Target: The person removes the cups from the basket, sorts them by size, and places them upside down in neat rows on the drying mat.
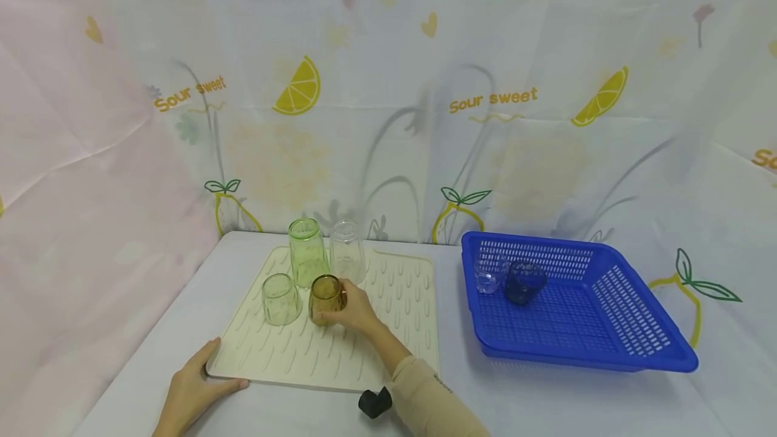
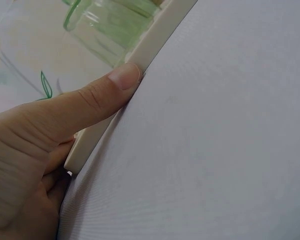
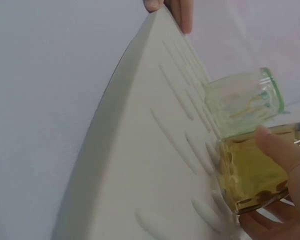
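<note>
My right hand (image 1: 355, 309) grips an amber glass (image 1: 325, 297), its thumb on the near side. The glass stands on a cream drying mat (image 1: 388, 342) with raised ridges; in the right wrist view its base meets the mat. My left hand (image 1: 191, 383) holds the mat's front left corner, with the thumb along the front edge and the fingers at the left side. Left of the amber glass is a short pale green glass (image 1: 280, 301). Behind them stand a tall green glass (image 1: 308, 255) and a tall clear glass (image 1: 347, 255).
To the right sits a blue plastic basket (image 1: 631, 356) with slotted walls. Inside it are a small clear glass (image 1: 486, 280) and a dark blue glass (image 1: 525, 283). A small black object (image 1: 374, 403) lies by the right sleeve. Printed cloth (image 1: 388, 52) hangs behind the table.
</note>
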{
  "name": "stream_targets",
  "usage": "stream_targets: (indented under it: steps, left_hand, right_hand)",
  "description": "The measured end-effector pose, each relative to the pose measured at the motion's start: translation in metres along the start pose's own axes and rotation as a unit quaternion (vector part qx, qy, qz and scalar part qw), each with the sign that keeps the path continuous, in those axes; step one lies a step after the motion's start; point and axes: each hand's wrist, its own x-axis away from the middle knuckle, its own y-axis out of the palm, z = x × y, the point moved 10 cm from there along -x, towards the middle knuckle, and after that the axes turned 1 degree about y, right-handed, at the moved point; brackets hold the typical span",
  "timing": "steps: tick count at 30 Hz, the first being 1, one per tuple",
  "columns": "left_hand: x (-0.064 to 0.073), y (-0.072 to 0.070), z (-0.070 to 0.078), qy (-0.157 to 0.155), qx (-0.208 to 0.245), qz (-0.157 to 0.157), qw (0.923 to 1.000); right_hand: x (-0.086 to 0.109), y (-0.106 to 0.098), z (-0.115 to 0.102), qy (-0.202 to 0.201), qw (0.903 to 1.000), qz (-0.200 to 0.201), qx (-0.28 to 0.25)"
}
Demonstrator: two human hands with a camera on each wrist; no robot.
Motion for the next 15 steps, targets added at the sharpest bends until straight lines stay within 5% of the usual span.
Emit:
stream_targets:
  steps: [15]
  left_hand:
    - [0.001, -0.001, 0.001, 0.003, 0.000, 0.009, 1.0000]
  right_hand:
    - [-0.006, 0.012, -0.008, -0.009, 0.9997, -0.019, 0.009]
